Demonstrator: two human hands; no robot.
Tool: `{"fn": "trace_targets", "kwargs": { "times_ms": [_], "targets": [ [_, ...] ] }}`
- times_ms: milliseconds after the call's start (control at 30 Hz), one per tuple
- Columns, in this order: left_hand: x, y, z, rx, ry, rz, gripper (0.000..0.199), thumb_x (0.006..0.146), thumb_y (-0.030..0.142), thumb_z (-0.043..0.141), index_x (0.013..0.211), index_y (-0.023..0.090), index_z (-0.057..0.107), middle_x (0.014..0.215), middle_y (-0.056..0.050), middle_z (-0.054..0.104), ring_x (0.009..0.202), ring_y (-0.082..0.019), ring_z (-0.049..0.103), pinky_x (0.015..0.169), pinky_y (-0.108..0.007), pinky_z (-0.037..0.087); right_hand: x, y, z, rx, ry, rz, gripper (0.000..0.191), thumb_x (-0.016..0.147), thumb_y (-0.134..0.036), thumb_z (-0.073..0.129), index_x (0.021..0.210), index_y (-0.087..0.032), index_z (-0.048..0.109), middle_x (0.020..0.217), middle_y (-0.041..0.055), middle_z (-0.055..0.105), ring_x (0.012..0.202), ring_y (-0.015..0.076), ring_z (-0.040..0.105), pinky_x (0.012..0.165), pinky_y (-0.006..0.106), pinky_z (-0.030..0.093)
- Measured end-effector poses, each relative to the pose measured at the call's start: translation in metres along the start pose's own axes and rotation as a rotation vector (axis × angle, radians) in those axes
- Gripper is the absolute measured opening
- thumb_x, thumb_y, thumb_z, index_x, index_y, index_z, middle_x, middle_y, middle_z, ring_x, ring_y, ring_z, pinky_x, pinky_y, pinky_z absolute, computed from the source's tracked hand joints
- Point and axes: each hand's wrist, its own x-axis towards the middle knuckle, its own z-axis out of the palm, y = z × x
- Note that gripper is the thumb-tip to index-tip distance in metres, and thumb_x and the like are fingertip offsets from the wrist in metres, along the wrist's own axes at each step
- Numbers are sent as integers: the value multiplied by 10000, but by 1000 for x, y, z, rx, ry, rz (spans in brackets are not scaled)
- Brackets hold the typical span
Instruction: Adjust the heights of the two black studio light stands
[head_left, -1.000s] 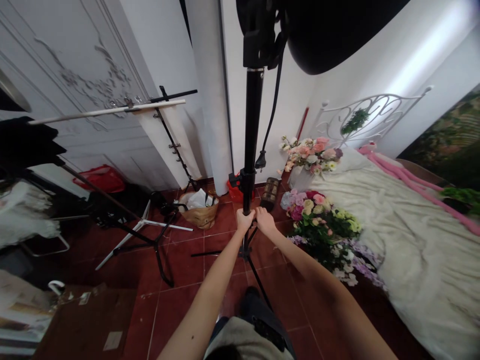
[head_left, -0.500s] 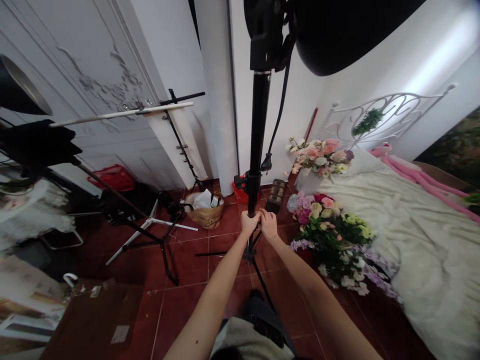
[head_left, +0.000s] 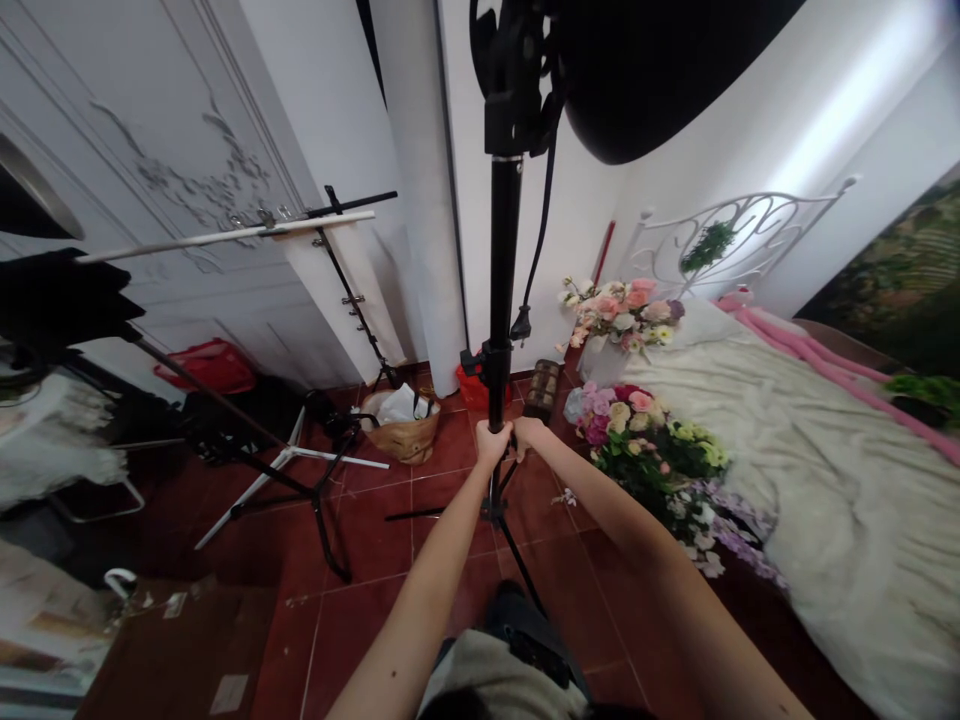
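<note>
The left hand (head_left: 493,441) is gripping the black stand (head_left: 504,260); the right hand (head_left: 527,437) is touching it; no writing is legible.

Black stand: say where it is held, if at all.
The left hand grips the black stand by its pole, below the collar; the right hand is beside it, its exact hold unclear.

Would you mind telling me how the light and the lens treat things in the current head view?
In the head view, a bright band glares on the wall behind the bed; the lamp shade is nearly solid black; wide-angle distortion stretches both forearms towards the lower edge; the left hand and right hand look slightly soft.
</note>
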Motion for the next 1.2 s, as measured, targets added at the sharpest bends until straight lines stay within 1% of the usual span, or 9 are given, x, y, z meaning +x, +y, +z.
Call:
{"fn": "trace_targets", "kwargs": {
  "times_ms": [67,167,300,467,567,700,833,1033,1200],
  "targets": [
    [0,-1,0,-2,24,-1,233,613,293,651,484,149,522,464,25,470,454,-85,447,470,-197,353,-17,-2,7,-55,-47,28,99,767,-164,666,803,-76,696,768,159,712,787,229,696,746,303,518],
    [0,-3,1,-7,51,-9,232,597,301,668,493,150,526,477,19,491,478,-91,468,483,-196,370,-53,-2,30,-64,49,27,373,840,-65,459,1185,-89,600,1143,214,653,1070,242,631,883,338,497],
    [0,-3,1,-8,37,-16,224,600,305,668,509,150,533,489,13,509,485,-94,479,489,-198,382,-101,3,85,-50,252,53,749,773,-43,429,1481,-197,237,1541,142,246,1378,206,341,1029,341,411],
    [0,-2,1,-28,50,-27,212,585,296,674,507,158,534,462,26,474,475,-98,477,487,-202,377,-125,16,122,-25,-26,229,725,700,-146,611,1390,-209,399,1540,219,184,1406,342,251,1064,553,298],
    [0,-2,1,-18,46,-28,223,585,293,679,497,159,524,459,29,472,475,-95,473,483,-198,373,-110,19,82,274,7,394,920,641,-280,727,1438,-165,281,1492,293,229,1356,395,329,1009,586,339],
    [1,-3,-1,-36,27,-1,219,589,277,675,496,152,521,482,21,497,482,-88,465,477,-193,358,-82,-8,-23,846,300,-17,1044,669,-386,749,1478,-232,108,1453,197,349,1331,275,397,1035,462,383],
    [0,-1,-2,-43,11,16,221,581,268,671,477,149,517,469,12,498,478,-96,458,466,-201,322,-63,-65,-106,928,564,-278,876,727,-446,708,1422,-239,216,1360,155,459,1208,242,523,976,431,456],
    [-7,3,-5,-86,22,-5,243,596,304,685,496,144,532,490,10,526,480,-98,454,479,-213,334,-46,-104,-125,722,727,-79,541,769,-331,617,1227,-165,380,991,110,657,870,256,665,758,396,538],
    [-18,3,-19,-98,-82,116,248,657,358,709,735,132,642,687,-32,643,638,-131,572,620,-231,453,-38,-103,-141,710,793,-144,612,746,-302,631,1255,-169,319,910,61,655,810,242,665,741,401,545]
  ]
}}
